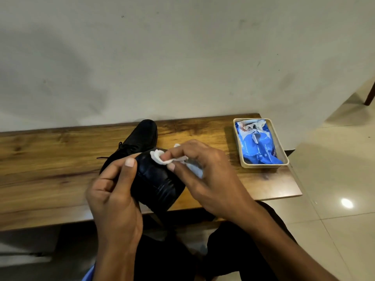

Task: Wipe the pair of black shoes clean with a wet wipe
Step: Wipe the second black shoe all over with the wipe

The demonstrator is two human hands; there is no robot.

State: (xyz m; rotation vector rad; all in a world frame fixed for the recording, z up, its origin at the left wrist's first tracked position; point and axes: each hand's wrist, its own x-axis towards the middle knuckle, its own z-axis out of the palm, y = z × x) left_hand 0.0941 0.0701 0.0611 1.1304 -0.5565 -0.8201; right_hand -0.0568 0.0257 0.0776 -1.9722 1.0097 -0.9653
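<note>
One black shoe (156, 179) is lifted above the wooden table's front edge, its sole side turned toward me. My left hand (113, 195) grips it from the left, thumb across its top. My right hand (205, 173) pinches a crumpled white wet wipe (160, 158) and presses it against the upper end of that shoe. The second black shoe (142, 138), laced, lies on the table just behind, toe pointing toward the wall. Part of it is hidden by my left hand and the held shoe.
A wooden table (50, 159) stands against a pale wall (182, 57). At its right end a beige tray (263, 166) holds a blue wet-wipe pack (259, 147) with a wipe sticking out. Tiled floor (334, 179) lies to the right. My dark trousers (233, 250) are below the table edge.
</note>
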